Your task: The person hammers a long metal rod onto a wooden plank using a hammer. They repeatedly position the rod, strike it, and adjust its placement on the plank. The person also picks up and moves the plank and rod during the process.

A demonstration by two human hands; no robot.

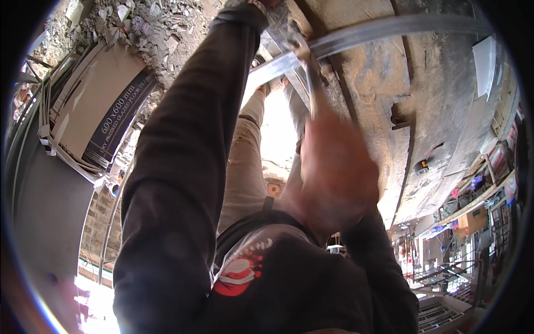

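My right hand [336, 172], blurred by motion, is closed round the handle of a hammer [315, 92] in front of my body. The hammer's head end lies over a shiny metal bar [384, 33], which runs from the middle out to the upper right. Whether the two touch, I cannot tell. My left arm reaches up and away to the top edge, where only a bit of my left hand [271, 2] shows past a wristband. Its fingers are out of the picture. Close to it, another metal strip [297, 83] crosses under the bar.
Wooden boards [367, 72] lie under the bar, with gaps and a dark hole. A small yellow-and-black object [423, 165] rests on them. Broken rubble [167, 39] covers the upper left, next to a tile carton [103, 94]. A white sheet piece [485, 67] sits at the right.
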